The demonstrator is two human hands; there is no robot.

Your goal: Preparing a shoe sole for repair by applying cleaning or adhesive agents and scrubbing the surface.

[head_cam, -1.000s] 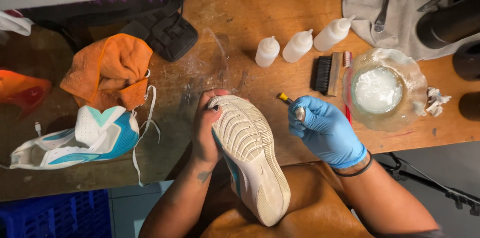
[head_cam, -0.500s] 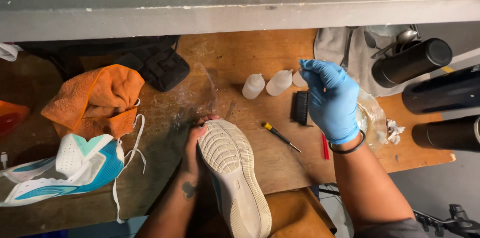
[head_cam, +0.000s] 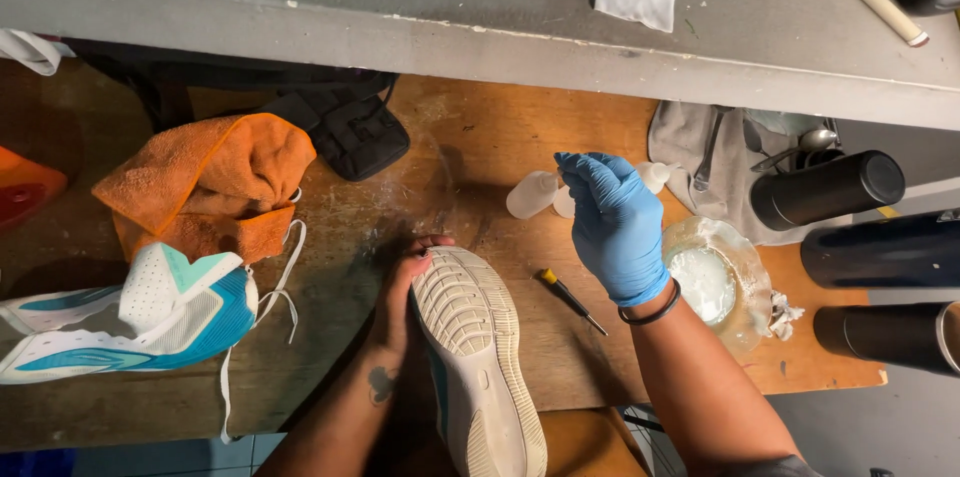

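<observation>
Left hand point(head_cam: 400, 302) fingers grip the upturned shoe point(head_cam: 478, 357); right hand point(head_cam: 615, 222), fingers closing, hides bottles point(head_cam: 532, 194) beyond it; screwdriver point(head_cam: 572, 302) beside shoe.

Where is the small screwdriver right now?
In the head view the screwdriver lies flat on the wooden bench, just right of the upturned shoe sole and below the gloved right hand.

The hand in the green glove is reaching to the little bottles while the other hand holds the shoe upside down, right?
Not quite: the head view shows the glove on the right hand is blue, not green. It does reach to the little bottles while the bare left hand holds the shoe sole up.
</observation>
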